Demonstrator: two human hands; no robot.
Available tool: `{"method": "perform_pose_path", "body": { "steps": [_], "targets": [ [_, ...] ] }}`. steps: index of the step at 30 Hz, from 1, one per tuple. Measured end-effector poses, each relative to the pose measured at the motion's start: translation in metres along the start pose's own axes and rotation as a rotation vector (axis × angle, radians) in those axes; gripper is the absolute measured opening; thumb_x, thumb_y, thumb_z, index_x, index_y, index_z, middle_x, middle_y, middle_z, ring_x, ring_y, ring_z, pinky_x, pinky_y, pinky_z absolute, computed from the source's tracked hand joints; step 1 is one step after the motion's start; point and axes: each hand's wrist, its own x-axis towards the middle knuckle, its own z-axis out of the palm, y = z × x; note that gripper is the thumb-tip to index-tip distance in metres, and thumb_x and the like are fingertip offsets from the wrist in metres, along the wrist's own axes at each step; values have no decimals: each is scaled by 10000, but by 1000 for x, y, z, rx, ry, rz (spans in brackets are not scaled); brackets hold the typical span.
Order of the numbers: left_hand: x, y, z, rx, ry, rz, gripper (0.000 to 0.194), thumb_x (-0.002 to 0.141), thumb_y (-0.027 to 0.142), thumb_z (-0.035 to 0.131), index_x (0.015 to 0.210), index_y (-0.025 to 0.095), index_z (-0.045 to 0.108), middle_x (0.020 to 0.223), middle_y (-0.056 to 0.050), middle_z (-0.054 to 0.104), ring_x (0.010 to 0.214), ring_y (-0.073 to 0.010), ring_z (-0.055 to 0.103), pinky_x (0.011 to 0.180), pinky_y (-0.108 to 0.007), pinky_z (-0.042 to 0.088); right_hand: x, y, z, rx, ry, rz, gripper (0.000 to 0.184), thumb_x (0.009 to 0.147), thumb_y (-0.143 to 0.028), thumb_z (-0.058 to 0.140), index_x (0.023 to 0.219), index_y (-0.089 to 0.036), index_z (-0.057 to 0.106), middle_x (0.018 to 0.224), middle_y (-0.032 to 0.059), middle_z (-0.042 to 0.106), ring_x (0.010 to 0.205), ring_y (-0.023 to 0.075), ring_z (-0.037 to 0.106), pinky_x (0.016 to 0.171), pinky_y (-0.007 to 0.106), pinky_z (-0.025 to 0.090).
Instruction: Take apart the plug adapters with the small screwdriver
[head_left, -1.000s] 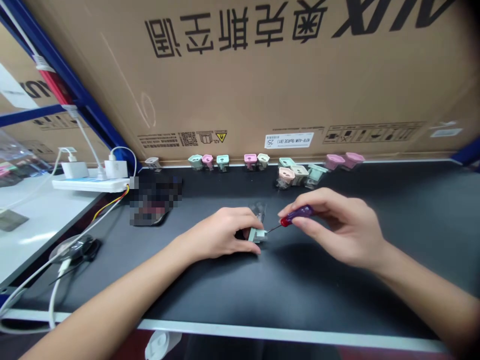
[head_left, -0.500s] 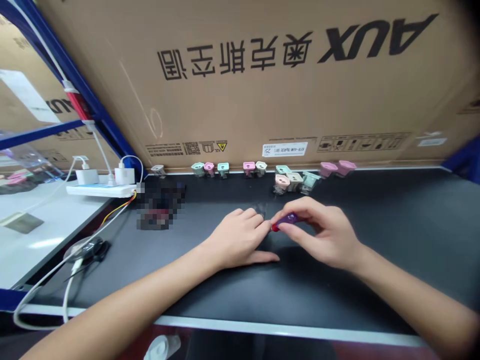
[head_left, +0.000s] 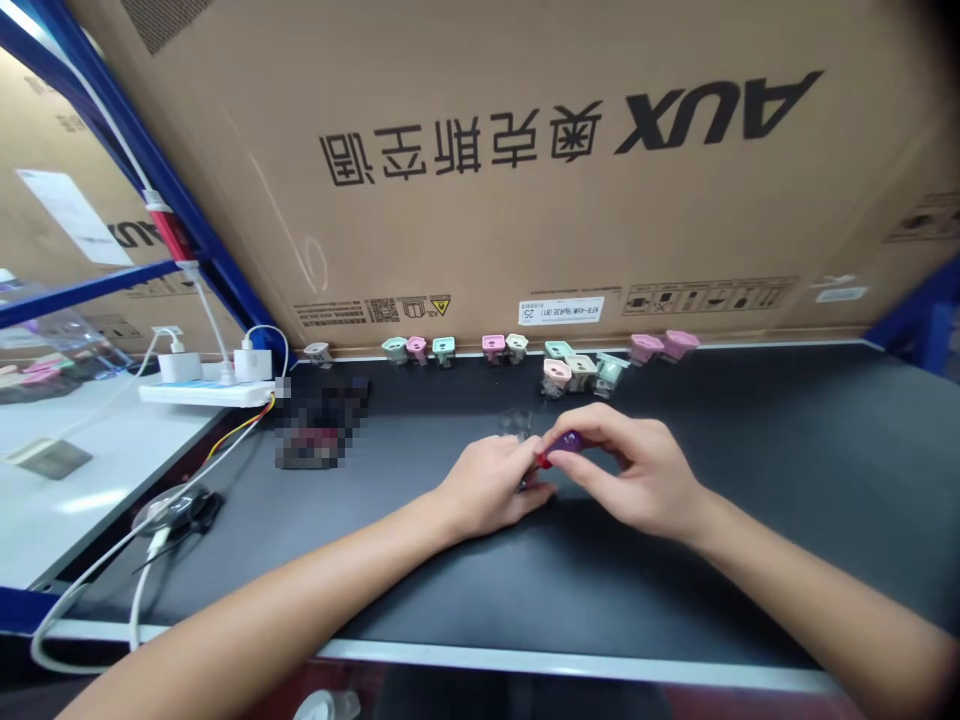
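We see bright, soft light over everything. A soft shadow lies under the right hand [head_left: 630, 470] on the black counter [head_left: 750, 570]. The white table [head_left: 82, 520] has a pale shine. A blocky blur [head_left: 321, 420] hides one spot, and the blue shelf post [head_left: 150, 190] bends near the edge.

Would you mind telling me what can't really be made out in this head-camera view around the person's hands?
Head view:
- The screwdriver: shaft and tip hidden by the right hand and left hand.
- Anything in the left hand: covered by its fingers.
- The pixelated patch: blurred, contents unreadable.
- The clear plastic piece: too faint to identify.
- The carton label: print too small.
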Motion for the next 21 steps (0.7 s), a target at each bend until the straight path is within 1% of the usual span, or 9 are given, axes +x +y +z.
{"method": "perform_pose_path", "body": {
  "steps": [2, 4, 8, 10, 14, 18, 21],
  "targets": [
    [-1, 0, 2, -47, 7, -15, 221, 949, 402, 597, 999, 195, 537, 813, -9, 686, 740, -171, 647, 681, -279, 465, 1, 1, 1, 40, -2, 56, 89, 934, -244, 660, 1017, -275, 646, 939, 21, 759, 789, 189, 749, 727, 307, 619],
    [-2, 0, 3, -56, 3, -27, 250, 932, 423, 621, 1018, 202, 543, 778, -2, 681, 712, -174, 640, 669, -283, 471, 2, 2, 3, 117, 17, 145, 80, 937, -258, 664, 1011, -269, 636, 886, 16, 755, 753, 192, 751, 698, 309, 619],
    [-3, 3, 2, -58, -5, -62, 275, 905, 415, 654, 1052, 206, 552, 757, 7, 674, 658, -167, 618, 620, -278, 465, 6, 8, 9, 360, 73, 324, 102, 946, -306, 668, 1018, -248, 624, 829, 16, 742, 697, 201, 754, 684, 339, 639],
    [-3, 5, 0, -45, 8, -83, 308, 889, 448, 659, 1047, 204, 557, 740, 9, 658, 654, -170, 618, 610, -278, 467, 8, 11, 11, 457, 87, 377, 133, 937, -329, 686, 1005, -233, 625, 823, 18, 743, 681, 203, 758, 689, 350, 650],
    [-3, 7, -1, -13, 44, -108, 349, 877, 528, 618, 1000, 205, 574, 755, -11, 663, 668, -183, 633, 606, -287, 478, 10, 21, 12, 561, 100, 475, 214, 899, -388, 734, 970, -217, 627, 821, 32, 753, 673, 214, 765, 675, 357, 659],
    [-3, 7, 0, -17, 55, -134, 315, 888, 514, 601, 971, 211, 575, 737, -3, 658, 644, -182, 636, 588, -290, 467, 9, 33, 13, 658, 111, 566, 249, 871, -415, 758, 941, -221, 618, 804, 31, 761, 667, 220, 765, 653, 353, 661],
    [-3, 7, 1, -5, 55, -161, 280, 899, 486, 593, 955, 213, 578, 727, 0, 655, 651, -181, 640, 589, -284, 456, 9, 39, 15, 679, 140, 616, 270, 843, -418, 781, 926, -227, 609, 767, 21, 760, 646, 219, 761, 619, 332, 647]
  ]
}}
